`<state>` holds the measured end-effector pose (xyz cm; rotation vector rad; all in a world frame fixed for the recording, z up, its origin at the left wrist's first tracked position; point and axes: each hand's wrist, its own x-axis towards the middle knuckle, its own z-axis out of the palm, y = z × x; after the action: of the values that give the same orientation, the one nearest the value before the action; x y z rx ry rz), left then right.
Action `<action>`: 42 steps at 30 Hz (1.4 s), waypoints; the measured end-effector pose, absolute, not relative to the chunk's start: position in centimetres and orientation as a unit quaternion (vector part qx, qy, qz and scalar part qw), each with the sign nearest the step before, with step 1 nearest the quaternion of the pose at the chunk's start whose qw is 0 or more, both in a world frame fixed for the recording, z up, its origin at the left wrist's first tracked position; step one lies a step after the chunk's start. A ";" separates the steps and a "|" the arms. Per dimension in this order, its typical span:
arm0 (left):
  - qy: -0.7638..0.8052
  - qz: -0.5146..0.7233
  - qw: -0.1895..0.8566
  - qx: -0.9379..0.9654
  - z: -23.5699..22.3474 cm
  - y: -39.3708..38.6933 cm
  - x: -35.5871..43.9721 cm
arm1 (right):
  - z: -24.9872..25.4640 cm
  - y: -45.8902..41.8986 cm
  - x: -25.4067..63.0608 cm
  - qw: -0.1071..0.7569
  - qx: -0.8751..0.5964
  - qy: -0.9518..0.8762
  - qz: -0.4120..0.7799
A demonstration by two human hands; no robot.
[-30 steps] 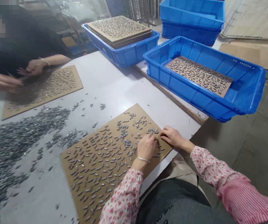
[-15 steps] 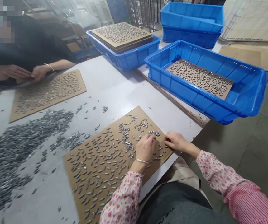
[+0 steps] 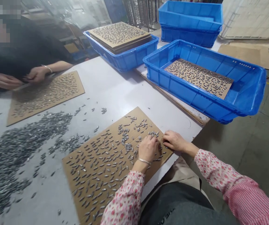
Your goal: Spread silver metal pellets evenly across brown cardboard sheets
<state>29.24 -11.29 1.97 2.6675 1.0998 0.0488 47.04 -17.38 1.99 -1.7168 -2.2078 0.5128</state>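
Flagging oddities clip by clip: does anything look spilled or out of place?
A few small grey pieces lie on the white table apart from the large pile, as if strayed. On the near cardboard sheet, a clump of pieces looks uneven beside the spaced ones.

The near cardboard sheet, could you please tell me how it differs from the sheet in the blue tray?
The near sheet lies on the white table, while the tray sheet lies inside the blue tray. The near sheet has grey pieces clumped in places; the tray sheet's look more evenly spread. Both are brown cardboard with many such pieces.
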 end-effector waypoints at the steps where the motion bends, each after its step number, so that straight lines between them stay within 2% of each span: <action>1: 0.376 0.020 0.130 0.917 2.1 -11.4 29.4 | 1.9 -17.8 47.3 0.149 -0.591 -0.771 0.185; 10: 0.379 0.066 0.176 0.906 0.5 -11.3 28.8 | -0.8 -16.1 47.9 0.225 -0.602 -0.736 0.211; 15: 0.461 0.069 0.169 0.869 1.5 -10.2 27.7 | 0.3 -13.8 46.1 0.181 -0.617 -0.750 0.159; 21: 0.476 0.031 0.137 0.868 2.9 -9.8 28.7 | 2.2 -15.2 46.0 0.136 -0.597 -0.775 0.154; 27: 0.472 0.013 0.100 0.876 1.7 -9.4 29.6 | 0.5 -16.2 47.6 0.180 -0.583 -0.766 0.203; 31: 0.458 0.011 0.121 0.881 2.4 -9.8 29.4 | -0.5 -15.3 48.2 0.222 -0.617 -0.724 0.212; 37: 0.448 -0.047 0.131 0.883 3.7 -10.7 29.8 | -0.6 -13.2 47.4 0.174 -0.640 -0.722 0.197; 42: 0.478 -0.014 0.146 0.866 2.9 -10.5 29.6 | 0.8 -13.8 46.7 0.174 -0.658 -0.707 0.193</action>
<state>29.60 -10.53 2.92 2.4935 1.3754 -0.0415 46.68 -13.78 0.84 -1.8646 -2.0047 0.5469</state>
